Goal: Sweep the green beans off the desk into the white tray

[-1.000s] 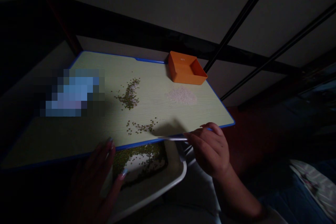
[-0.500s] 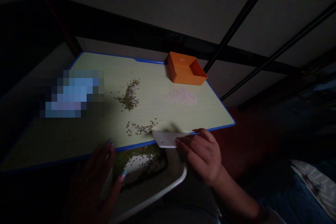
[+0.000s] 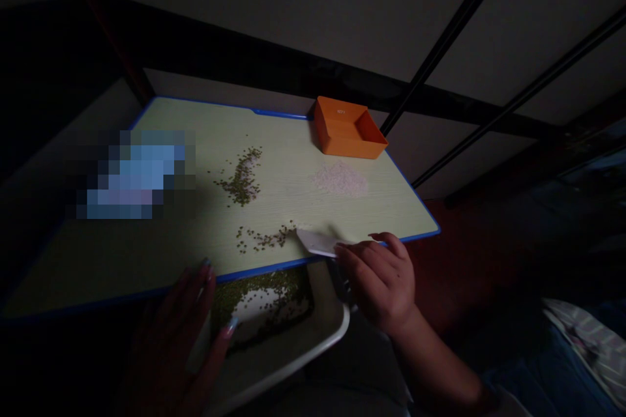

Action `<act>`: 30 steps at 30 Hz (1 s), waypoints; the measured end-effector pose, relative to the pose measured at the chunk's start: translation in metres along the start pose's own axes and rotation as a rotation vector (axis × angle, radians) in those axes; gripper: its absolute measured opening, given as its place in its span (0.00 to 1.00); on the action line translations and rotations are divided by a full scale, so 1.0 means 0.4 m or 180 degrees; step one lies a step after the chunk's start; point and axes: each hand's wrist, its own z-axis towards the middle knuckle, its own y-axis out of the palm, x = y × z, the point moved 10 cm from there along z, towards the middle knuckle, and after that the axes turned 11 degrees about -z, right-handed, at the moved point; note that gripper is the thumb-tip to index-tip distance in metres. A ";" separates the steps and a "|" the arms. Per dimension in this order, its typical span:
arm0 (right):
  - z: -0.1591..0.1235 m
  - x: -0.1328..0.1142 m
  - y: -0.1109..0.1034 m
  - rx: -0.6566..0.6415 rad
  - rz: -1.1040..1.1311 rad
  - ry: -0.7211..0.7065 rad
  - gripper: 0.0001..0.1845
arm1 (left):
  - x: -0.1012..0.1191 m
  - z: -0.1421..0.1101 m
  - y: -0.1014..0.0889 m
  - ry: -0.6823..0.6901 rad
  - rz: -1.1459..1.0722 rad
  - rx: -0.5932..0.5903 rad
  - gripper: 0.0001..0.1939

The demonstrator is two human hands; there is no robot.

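Note:
My right hand [image 3: 379,277] grips a white flat scraper [image 3: 320,244], its blade tilted over the near edge of the table. The blade's left corner is by a loose strip of small green grains [image 3: 267,238], some pale ones among them. Below the edge is a white tub [image 3: 337,322] with many green grains and a bare white patch inside. My left hand [image 3: 188,319], in deep shadow, is at the tub's left end, thumb and fingers apart around its rim. Farther back lie a green and pale grain pile [image 3: 243,179] and a pale pinkish grain pile [image 3: 340,179].
An orange open box [image 3: 347,133] stands at the table's back right corner. The pale table [image 3: 288,143] has a blue rim. A pixelated bright shape [image 3: 137,179] is at the left. A dark panelled wall [image 3: 274,0] rises behind; striped cloth [image 3: 594,332] is at the lower right.
My right hand has moved the scraper slightly up and to the right, from over the tub's rim onto the table's near edge. My left hand has stayed in place.

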 end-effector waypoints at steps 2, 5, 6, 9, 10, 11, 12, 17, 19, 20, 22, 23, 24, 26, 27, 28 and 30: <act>0.004 0.001 0.004 0.0007 -0.0030 0.0027 0.10 | 0.002 0.001 -0.002 0.0025 -0.0010 0.0008 0.37; 0.010 0.000 0.011 -0.0008 -0.0071 0.0039 0.09 | -0.001 0.003 -0.004 -0.0018 0.0015 0.0010 0.36; 0.011 0.000 0.012 0.0000 -0.0090 0.0041 0.09 | -0.001 0.004 -0.004 -0.0017 0.0025 0.0009 0.36; 0.015 0.001 0.014 0.0037 -0.0115 0.0048 0.10 | 0.003 0.006 -0.003 0.0044 0.0018 0.0008 0.36; 0.016 0.000 0.015 0.0040 -0.0111 0.0051 0.10 | 0.004 0.005 -0.002 0.0048 0.0013 0.0011 0.37; 0.018 -0.001 0.016 0.0040 -0.0104 0.0057 0.10 | 0.003 0.005 -0.001 0.0036 0.0009 0.0014 0.37; 0.019 -0.002 0.018 0.0037 -0.0091 0.0064 0.10 | 0.001 0.004 0.000 0.0010 0.0010 0.0015 0.37; 0.029 -0.016 0.020 0.0061 -0.0011 0.0048 0.11 | -0.008 0.001 0.004 -0.0111 -0.0048 0.0003 0.36; 0.034 -0.018 0.021 0.0063 -0.0029 0.0052 0.10 | -0.008 0.001 0.002 -0.0089 -0.0047 -0.0002 0.36; 0.036 -0.017 0.022 0.0050 -0.0046 0.0062 0.10 | -0.007 0.002 0.000 -0.0059 -0.0039 0.0003 0.36; 0.040 -0.016 0.024 0.0025 -0.0079 0.0084 0.11 | -0.003 0.002 -0.003 0.0003 -0.0023 0.0021 0.36; 0.042 -0.015 0.026 0.0009 -0.0093 0.0091 0.11 | -0.002 0.002 -0.004 0.0023 -0.0019 0.0023 0.36; 0.043 -0.014 0.027 0.0003 -0.0112 0.0095 0.11 | -0.001 0.002 -0.005 0.0029 -0.0018 0.0021 0.36; 0.045 -0.012 0.032 -0.0008 -0.0156 0.0112 0.11 | -0.001 0.002 -0.004 0.0027 -0.0016 0.0017 0.36; 0.045 -0.009 0.037 -0.0019 -0.0184 0.0129 0.11 | -0.002 0.002 -0.004 0.0018 -0.0011 0.0014 0.36; 0.046 -0.006 0.041 -0.0030 -0.0215 0.0145 0.11 | -0.003 0.001 -0.002 0.0006 -0.0004 0.0005 0.36; 0.048 0.001 0.051 -0.0032 -0.0277 0.0154 0.11 | -0.004 0.000 0.001 0.0007 0.0008 -0.0010 0.36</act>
